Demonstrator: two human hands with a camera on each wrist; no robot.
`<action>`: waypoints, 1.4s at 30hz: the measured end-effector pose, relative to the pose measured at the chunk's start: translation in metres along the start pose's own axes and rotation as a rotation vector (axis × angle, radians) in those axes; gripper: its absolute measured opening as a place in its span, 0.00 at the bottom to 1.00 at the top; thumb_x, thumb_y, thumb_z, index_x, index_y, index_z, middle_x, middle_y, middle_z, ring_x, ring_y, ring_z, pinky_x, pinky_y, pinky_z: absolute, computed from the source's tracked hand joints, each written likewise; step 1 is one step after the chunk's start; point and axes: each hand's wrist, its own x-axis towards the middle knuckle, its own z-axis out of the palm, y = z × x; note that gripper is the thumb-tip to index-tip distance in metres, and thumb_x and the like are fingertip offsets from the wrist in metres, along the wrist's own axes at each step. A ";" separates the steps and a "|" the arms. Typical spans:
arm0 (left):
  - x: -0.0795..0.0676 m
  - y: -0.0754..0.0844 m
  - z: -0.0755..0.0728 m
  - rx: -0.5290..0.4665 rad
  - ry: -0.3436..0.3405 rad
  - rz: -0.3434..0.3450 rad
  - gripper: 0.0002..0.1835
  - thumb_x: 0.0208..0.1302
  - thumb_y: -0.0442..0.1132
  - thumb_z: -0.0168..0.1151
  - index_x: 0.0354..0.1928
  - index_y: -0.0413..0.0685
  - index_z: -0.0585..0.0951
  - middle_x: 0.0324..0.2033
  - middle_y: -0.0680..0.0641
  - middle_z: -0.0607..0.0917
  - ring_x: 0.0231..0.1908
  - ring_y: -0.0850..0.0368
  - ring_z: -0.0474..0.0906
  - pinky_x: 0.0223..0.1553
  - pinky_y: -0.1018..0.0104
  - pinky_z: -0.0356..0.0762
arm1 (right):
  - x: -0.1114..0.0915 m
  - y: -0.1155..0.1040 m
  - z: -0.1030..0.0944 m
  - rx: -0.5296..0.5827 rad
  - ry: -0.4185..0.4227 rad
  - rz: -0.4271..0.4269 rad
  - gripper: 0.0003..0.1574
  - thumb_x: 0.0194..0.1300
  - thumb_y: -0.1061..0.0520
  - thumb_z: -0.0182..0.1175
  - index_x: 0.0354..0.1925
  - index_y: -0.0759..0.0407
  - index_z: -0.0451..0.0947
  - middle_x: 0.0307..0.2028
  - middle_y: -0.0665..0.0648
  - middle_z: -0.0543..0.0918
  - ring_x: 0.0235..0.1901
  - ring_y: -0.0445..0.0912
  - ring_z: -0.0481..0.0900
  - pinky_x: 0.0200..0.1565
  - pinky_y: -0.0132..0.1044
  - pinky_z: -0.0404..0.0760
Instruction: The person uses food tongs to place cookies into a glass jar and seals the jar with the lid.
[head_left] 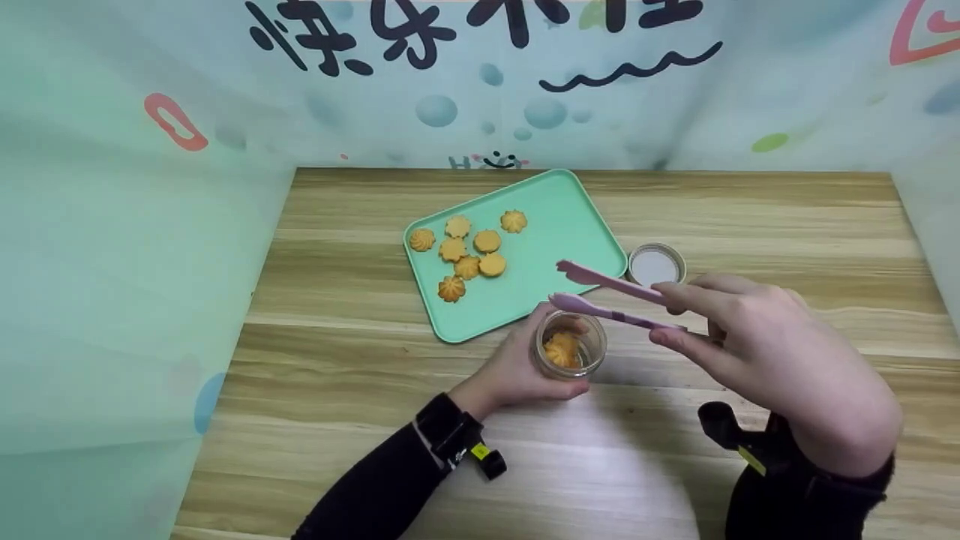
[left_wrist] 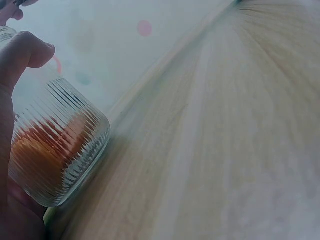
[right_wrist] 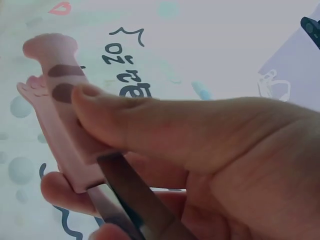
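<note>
My left hand grips a ribbed glass jar, thumb on its near side and fingers around the far side. The jar's mouth is uncovered, and golden swirled cookies lie inside. In the left wrist view, the cookies show through the ribbed wall near the jar's base. My right hand pinches pink tongs between thumb and fingers. Their two arms are spread, with nothing between the tips, over the jar's far rim and the tray's near edge. The right wrist view shows the tongs' paw-shaped tips and metal shanks.
A mint-green tray lies behind the jar, with several cookies grouped on its left half. Beside the tray's right corner is a round lid with a white inside. Printed cloth borders the wooden table at back and sides.
</note>
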 end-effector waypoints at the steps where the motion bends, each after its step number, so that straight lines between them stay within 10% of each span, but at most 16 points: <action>1: 0.000 0.000 0.000 0.001 0.002 -0.005 0.49 0.49 0.41 0.90 0.72 0.57 0.71 0.61 0.53 0.85 0.66 0.55 0.79 0.75 0.57 0.73 | 0.001 0.001 0.000 -0.002 -0.002 0.004 0.24 0.65 0.57 0.79 0.59 0.56 0.89 0.40 0.50 0.87 0.24 0.33 0.71 0.26 0.34 0.76; 23: 0.000 -0.002 -0.001 0.007 0.005 0.014 0.52 0.47 0.40 0.90 0.74 0.51 0.71 0.62 0.50 0.84 0.65 0.54 0.79 0.74 0.56 0.73 | 0.034 0.030 0.022 0.059 -0.124 0.058 0.12 0.75 0.51 0.72 0.54 0.50 0.90 0.40 0.47 0.88 0.32 0.42 0.78 0.36 0.43 0.81; 42: 0.000 -0.004 -0.002 0.003 -0.006 0.030 0.52 0.48 0.40 0.90 0.75 0.53 0.70 0.64 0.52 0.83 0.66 0.54 0.78 0.74 0.55 0.73 | 0.081 0.077 0.095 0.061 -0.146 0.219 0.20 0.76 0.50 0.72 0.54 0.63 0.87 0.44 0.66 0.87 0.43 0.61 0.84 0.44 0.60 0.82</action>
